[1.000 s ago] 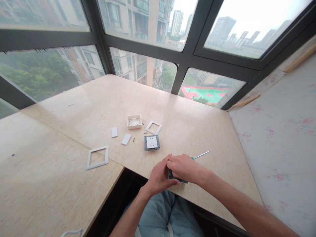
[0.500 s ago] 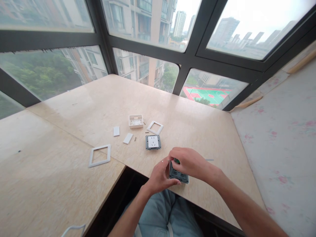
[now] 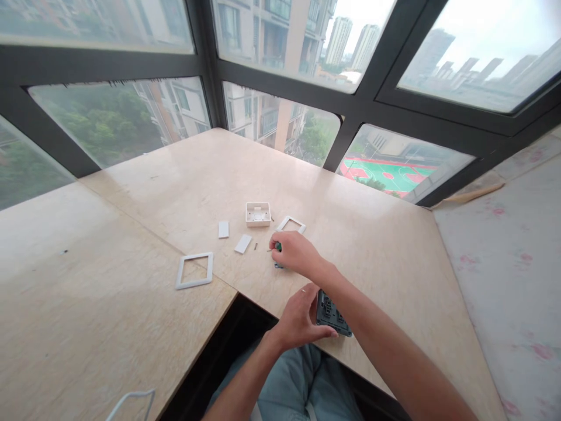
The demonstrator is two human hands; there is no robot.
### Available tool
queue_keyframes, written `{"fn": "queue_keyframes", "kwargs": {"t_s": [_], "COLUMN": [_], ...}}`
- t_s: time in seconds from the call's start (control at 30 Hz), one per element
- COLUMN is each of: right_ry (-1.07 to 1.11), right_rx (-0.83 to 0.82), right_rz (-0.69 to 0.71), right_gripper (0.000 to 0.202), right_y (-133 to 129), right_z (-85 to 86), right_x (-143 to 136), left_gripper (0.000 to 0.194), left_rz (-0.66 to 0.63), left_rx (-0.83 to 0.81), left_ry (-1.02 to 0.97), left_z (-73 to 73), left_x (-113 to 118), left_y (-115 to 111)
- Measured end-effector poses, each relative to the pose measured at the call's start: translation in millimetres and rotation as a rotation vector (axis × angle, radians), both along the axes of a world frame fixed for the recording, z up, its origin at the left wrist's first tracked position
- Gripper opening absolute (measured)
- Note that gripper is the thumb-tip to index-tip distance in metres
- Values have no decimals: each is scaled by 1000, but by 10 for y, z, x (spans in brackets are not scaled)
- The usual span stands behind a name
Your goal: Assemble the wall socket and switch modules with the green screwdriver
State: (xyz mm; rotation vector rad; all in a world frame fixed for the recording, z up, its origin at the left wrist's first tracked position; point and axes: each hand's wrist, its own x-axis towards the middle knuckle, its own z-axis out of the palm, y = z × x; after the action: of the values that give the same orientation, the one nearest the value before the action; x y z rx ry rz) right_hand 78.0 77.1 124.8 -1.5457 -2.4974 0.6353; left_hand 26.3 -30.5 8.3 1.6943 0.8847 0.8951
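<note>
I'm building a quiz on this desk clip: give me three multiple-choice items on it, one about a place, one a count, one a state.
1. Where does the big white frame lie?
A. On the left board, near the seam
B. On the windowsill
C. On the person's lap

2. How many small flat white plates lie left of the white box?
A. One
B. Two
C. Four

3. What is the left hand doing?
A. Resting flat
B. Gripping the grey module
C. Holding the white box

Answers: 1 A, it sits just left of the seam. 2 B, two plates lie side by side. 3 B, its fingers clasp the module at the table edge.
</note>
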Motion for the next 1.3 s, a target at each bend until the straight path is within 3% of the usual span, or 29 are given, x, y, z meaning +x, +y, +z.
{"fn": "queue_keyframes", "kwargs": {"t_s": [0.17, 0.33, 0.57, 0.83, 1.07, 1.3], "right_ry": [-125, -211, -156, -1, 201, 279], "right_rx": [-69, -93, -9, 14, -27, -141], "right_rz": [-19, -45, -113, -197, -407, -601], "right_gripper": [19, 18, 23, 19, 22, 30], "right_y": [392, 572, 473, -65, -817, -1417], "right_z": [-239, -406, -252, -23, -126, -327], "right_x": [-251, -390, -292, 459, 1263, 1628], "left_gripper": [83, 78, 88, 103, 99, 99], "left_rz": [-35, -42, -66, -99, -91, -66], "left_rx": [17, 26, 46, 51, 141, 182], "left_ry": [-32, -28, -102, 39, 69, 85], "left_z": [16, -17, -54, -42, -81, -133], "left_x": [-7, -6, -1, -13, -22, -24], "left_y": [9, 13, 36, 26, -3, -12]}}
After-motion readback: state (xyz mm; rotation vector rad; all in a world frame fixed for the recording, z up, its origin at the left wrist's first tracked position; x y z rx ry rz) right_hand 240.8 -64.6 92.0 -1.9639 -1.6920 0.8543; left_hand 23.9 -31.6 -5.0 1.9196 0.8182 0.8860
